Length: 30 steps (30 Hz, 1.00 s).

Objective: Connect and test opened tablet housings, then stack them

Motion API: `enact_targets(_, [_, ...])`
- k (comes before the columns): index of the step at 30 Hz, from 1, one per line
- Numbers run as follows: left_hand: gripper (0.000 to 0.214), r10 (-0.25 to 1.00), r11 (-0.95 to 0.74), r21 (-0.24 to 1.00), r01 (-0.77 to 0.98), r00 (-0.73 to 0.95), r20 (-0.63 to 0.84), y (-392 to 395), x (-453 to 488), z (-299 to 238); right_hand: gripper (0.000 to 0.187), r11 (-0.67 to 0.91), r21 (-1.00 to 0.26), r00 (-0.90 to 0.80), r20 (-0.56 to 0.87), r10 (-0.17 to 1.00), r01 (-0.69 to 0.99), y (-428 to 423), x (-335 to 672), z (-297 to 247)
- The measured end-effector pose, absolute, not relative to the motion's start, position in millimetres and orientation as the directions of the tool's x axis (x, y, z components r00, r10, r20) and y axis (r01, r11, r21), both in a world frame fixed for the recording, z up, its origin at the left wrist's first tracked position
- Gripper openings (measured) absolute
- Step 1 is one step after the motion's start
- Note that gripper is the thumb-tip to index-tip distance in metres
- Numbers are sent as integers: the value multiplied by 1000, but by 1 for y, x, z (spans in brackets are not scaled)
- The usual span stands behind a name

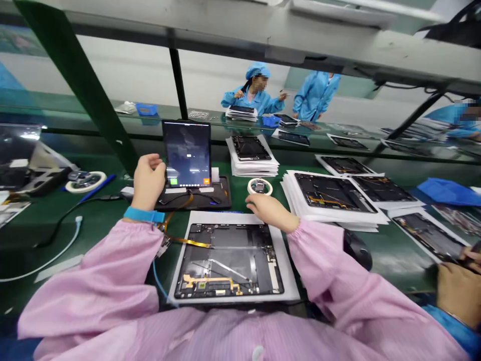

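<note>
My left hand (149, 181) is raised just left of a lit tablet screen (188, 153), fingers loosely bent, nothing seen in them. The screen stands upright on a black stand (221, 193). My right hand (271, 209) hovers above the far right edge of an opened tablet housing (231, 258), fingers loosely stretched to the left and apparently holding nothing. Just beyond those fingers lies a roll of tape (260, 187). White paper (291, 286) lies under the housing. A gold flex cable (193, 243) runs from the housing to a small board (164, 245) beside my left sleeve.
Stacked housings with paper sheets (330, 193) stand at the right, another stack (251, 155) behind. A black mouse (356, 249) sits by my right sleeve. A white cable (71, 250) lies at left. A co-worker's hand (456, 291) is at far right; a green post (75, 75) slants at left.
</note>
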<state>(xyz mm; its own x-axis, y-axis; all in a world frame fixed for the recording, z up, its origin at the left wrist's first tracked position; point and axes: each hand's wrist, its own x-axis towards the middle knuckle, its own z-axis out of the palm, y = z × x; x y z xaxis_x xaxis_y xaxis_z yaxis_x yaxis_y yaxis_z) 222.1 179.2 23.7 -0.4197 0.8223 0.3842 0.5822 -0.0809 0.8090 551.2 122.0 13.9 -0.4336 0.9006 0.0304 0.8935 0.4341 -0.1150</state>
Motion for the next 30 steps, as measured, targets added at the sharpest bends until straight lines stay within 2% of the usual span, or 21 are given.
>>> enact_targets(3, [48,881,69,824,562,-421,214,201,192,-4,21,447,-95,-446,31,894,889,141,517,9])
enact_targets(8, [35,980,37,856,515,-185,69,213,184,-33,22,481,-34,-479,39,877,876,140,480,9])
enact_targets(10, [36,986,23,866,500,-154,63,215,183,-36,22,466,6,-466,9,885,885,140,474,11])
enact_targets(15, [36,965,33,853,521,-239,109,218,181,-39,10,478,96,-467,-113,877,873,140,488,6])
enact_targets(18, [31,948,28,838,544,-280,150,220,183,-43,7,545,114,-533,-118,838,831,138,502,-2])
enact_targets(21, [29,929,27,819,573,-317,190,223,186,-48,14,580,136,-573,-90,815,803,133,511,-6])
enact_targets(24, [23,912,38,799,600,-349,218,224,188,-50,18,582,167,-595,35,803,796,125,519,1])
enact_targets(26, [23,904,39,791,611,-358,232,222,189,-47,16,573,138,-589,224,777,808,114,529,13])
enact_targets(28, [28,890,34,784,620,-376,259,214,193,-39,11,560,-5,-503,433,748,829,98,544,29])
enact_targets(30, [35,866,17,775,632,-396,304,200,202,-25,10,526,-248,-315,571,758,814,78,561,42])
